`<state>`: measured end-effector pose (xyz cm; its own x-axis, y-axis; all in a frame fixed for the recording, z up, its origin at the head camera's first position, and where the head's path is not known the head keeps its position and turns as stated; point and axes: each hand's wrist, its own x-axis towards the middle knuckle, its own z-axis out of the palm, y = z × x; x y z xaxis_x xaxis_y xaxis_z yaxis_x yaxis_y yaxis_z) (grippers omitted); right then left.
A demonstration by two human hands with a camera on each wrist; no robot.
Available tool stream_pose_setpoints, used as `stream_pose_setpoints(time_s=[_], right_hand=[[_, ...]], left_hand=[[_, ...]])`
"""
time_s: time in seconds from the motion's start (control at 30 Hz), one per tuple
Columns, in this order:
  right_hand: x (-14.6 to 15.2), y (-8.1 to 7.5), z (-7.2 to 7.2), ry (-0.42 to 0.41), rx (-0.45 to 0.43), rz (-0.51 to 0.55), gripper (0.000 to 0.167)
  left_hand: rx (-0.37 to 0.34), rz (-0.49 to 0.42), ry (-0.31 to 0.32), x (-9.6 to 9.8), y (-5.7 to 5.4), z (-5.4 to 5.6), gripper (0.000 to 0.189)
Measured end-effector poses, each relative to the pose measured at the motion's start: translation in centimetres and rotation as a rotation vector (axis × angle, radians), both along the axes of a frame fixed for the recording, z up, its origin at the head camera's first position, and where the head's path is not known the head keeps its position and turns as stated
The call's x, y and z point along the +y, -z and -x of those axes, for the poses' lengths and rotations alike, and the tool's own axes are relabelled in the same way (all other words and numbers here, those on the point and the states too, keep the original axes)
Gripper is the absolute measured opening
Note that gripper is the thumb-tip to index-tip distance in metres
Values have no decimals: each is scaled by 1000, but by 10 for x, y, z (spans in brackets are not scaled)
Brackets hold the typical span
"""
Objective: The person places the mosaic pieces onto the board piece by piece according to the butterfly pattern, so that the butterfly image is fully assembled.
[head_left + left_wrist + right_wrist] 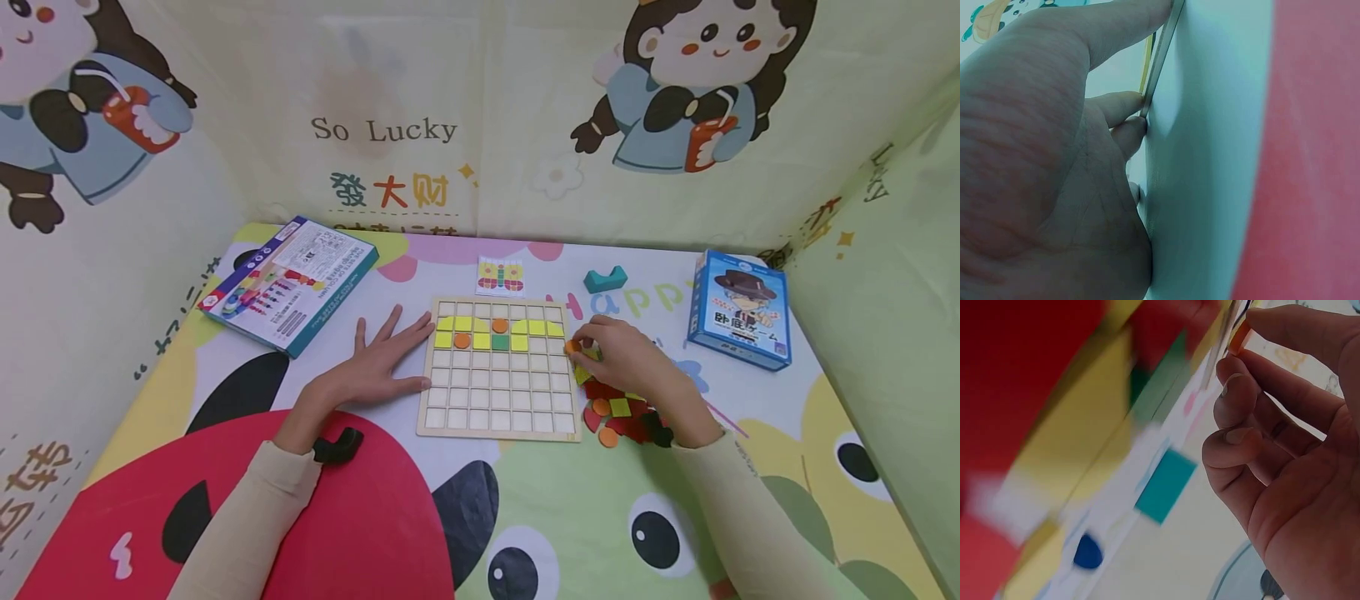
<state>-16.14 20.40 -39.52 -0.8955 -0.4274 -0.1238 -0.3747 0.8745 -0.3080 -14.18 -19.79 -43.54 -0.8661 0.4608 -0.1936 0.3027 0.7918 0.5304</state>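
Note:
A wooden grid board (pixel 498 432) lies flat on the table. Its upper rows carry yellow pieces (pixel 519 342), a green square (pixel 500 342) and two orange discs (pixel 462 341). My left hand (pixel 382 362) rests at the board's left edge with fingers spread, thumb and fingertips touching the frame, as the left wrist view also shows. Just off the board's right edge, my right hand (pixel 626 358) pinches an orange disc (pixel 1240 339) between thumb and index finger. Below that hand is a loose pile of red, yellow and orange pieces (pixel 619 407), partly hidden by the hand and wrist.
Behind the board lies a card with a butterfly pattern (pixel 501 277). A teal notched block (pixel 606 280) is to its right. One flat box (pixel 292 283) lies at the back left, and a blue box (pixel 741 308) at the back right. Printed cloth walls surround the table.

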Motion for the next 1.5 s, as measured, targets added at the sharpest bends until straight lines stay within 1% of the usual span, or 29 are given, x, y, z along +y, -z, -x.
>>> stream_pose_setpoints(time_s=[0.1, 0.23, 0.4, 0.53, 0.6, 0.83, 1.03, 1.2, 1.37, 1.5], right_hand=[[-13, 2, 2, -36, 19, 7, 32], [-27, 4, 4, -61, 33, 7, 35], [-39, 5, 6, -67, 47, 22, 34], [-43, 4, 6, -80, 79, 28, 32], [-45, 4, 6, -80, 80, 22, 31], [-47, 4, 6, -76, 59, -12, 33], [-49, 6, 7, -75, 55, -20, 33], [-48, 4, 7, -72, 49, -14, 33], [-39, -1, 6, -32, 23, -2, 35], [-22, -6, 3, 0, 13, 12, 37]], left_hand=[[4, -4, 3, 0, 1, 1, 100], [6, -1, 2, 0, 3, 1, 100], [5, 1, 1, 0, 3, 1, 99], [6, -5, 0, 0, 1, 0, 98], [5, -6, -1, 0, 1, 0, 98], [3, -7, -3, 0, 1, 0, 99], [7, -9, -6, 0, 1, 0, 99], [5, -9, -5, 0, 1, 0, 98], [5, -9, -6, -1, 1, 0, 99], [6, -16, -4, -1, 0, 0, 99]])
